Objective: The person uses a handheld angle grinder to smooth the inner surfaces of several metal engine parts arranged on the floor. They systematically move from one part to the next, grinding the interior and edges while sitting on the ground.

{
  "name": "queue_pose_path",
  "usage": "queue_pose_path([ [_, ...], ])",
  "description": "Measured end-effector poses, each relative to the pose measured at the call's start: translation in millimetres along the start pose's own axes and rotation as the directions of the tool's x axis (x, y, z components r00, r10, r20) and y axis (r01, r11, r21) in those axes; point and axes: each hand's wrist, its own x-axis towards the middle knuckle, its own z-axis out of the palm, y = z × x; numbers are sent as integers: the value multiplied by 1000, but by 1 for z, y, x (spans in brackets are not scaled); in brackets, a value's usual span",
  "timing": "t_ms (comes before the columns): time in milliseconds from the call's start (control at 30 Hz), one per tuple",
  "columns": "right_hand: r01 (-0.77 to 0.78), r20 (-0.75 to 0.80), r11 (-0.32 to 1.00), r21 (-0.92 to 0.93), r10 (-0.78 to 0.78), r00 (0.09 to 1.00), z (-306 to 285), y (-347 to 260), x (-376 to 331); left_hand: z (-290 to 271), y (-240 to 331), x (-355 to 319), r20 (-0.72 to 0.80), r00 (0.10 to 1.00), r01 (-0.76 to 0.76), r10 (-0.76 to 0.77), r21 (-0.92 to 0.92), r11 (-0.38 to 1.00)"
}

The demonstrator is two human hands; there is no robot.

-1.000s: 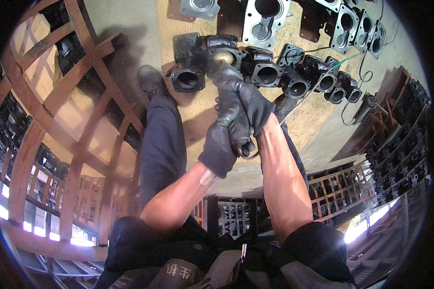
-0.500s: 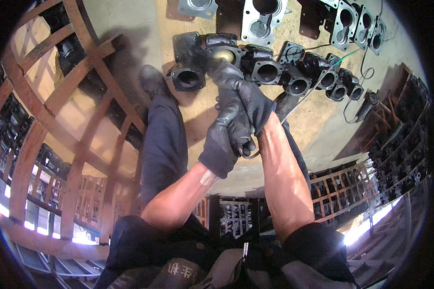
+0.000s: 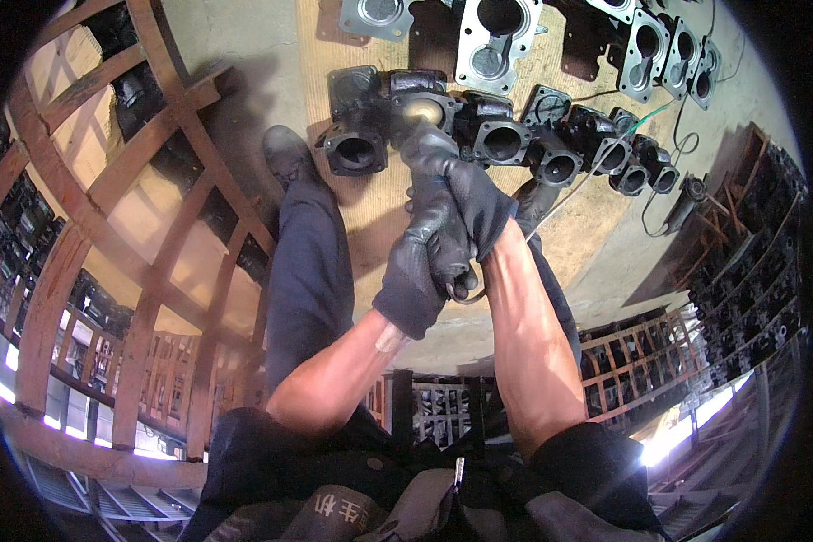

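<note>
The left hand [image 3: 413,257] is closed around the rear of a dark corded power tool [image 3: 452,257], and the right hand [image 3: 470,199] is wrapped around its forward part; both are gloved, with little gap between them. The tool's front end is blurred against the flange of a black casting [image 3: 444,106] in the near row, where a pale yellowish disc [image 3: 423,112] shows; I cannot tell whether it belongs to the tool or the casting. Work on this face seems under way, though how much is done is unreadable. Judging by brightness, the silvery plates [image 3: 518,50] of the far row may be finished, while the dark-faced castings [image 3: 501,142] beside the tool look left to do. Both rows lie on a tan sheet [image 3: 379,239] over a grey floor [image 3: 260,41]. A rust-brown slatted rack [image 3: 158,135] rises at left; at right, more black castings [image 3: 741,280] are massed in shade, and daylight [image 3: 696,415] enters low behind.
</note>
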Motion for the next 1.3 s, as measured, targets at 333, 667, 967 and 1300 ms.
queue_pose_path([
  [333, 42, 27, 998, 54, -44, 999, 11, -12, -5, -4, 7, 16, 151, 989, 16, -2, -95, 995],
  [667, 118, 66, 972, -203, -106, 992, -2, 1, -19, -3, -15, -11, 79, 997, 1, 1, -33, 999],
  [967, 43, 29, 994, -98, -41, 999, -11, 2, 7, -13, -7, 12, 153, 987, 73, -51, -142, 987],
  [1300, -8, 40, 999, -41, 10, 999, -18, 2, 19, -8, -10, 25, 104, 995, 14, -5, -86, 996],
])
